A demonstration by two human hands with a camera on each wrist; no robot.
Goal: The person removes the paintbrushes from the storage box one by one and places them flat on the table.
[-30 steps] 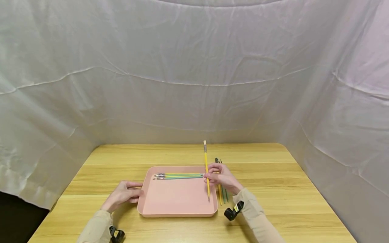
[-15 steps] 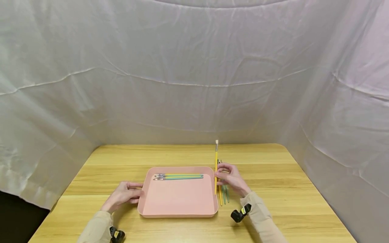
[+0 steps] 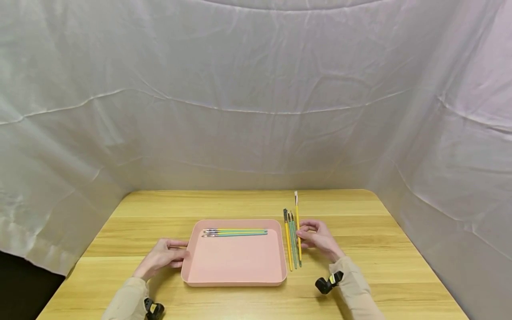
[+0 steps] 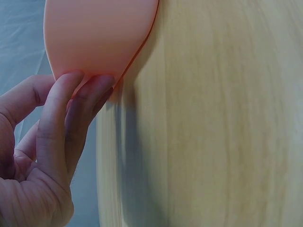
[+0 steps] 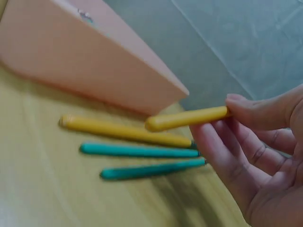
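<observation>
Right hand (image 3: 320, 240) pinches a yellow brush (image 3: 298, 226) by its handle, just above the three brushes (image 3: 291, 242) lying on the table (image 3: 360, 231) at its fingertips, beside the pink tray (image 3: 234, 278); the wrist view cuts off the bristle end. Left hand (image 3: 162, 258) holds the tray's near-left edge, fingers curled against the rim, thumb hidden there.
</observation>
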